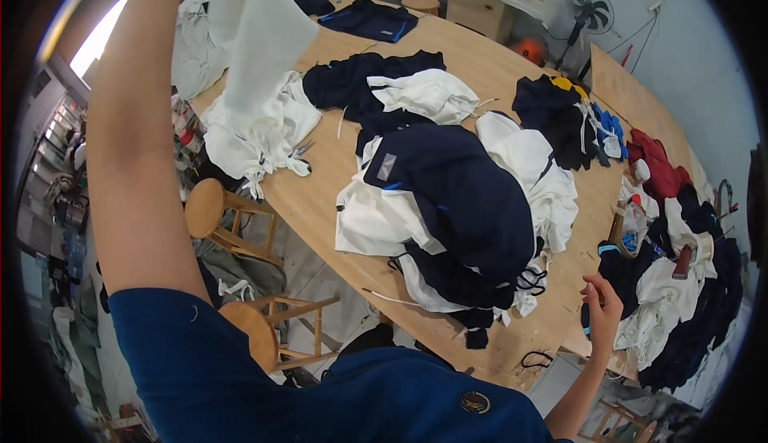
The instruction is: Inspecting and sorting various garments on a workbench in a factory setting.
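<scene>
My left arm reaches up along the left side, and its hand lies beyond the top edge, out of view. Beside that forearm a white cloth garment (pixel 268 31) hangs blurred in the air; what holds it is hidden. My right hand (pixel 602 308) hovers over the table's near right side with its fingers curled in and nothing visible in them. To its left lies a heap of clothes, with a dark navy garment (pixel 472 195) on top and white garments (pixel 380 219) under it. A black cord loop (pixel 537 359) rests near the table edge.
The wooden table (pixel 312 195) also bears white garments (pixel 260 123), a folded navy garment (pixel 368 20) and a dark pile (pixel 552 119). At right are a red garment (pixel 658 163) and more clothes. Stools (pixel 206 207) stand at left, a fan (pixel 590 8) at the back.
</scene>
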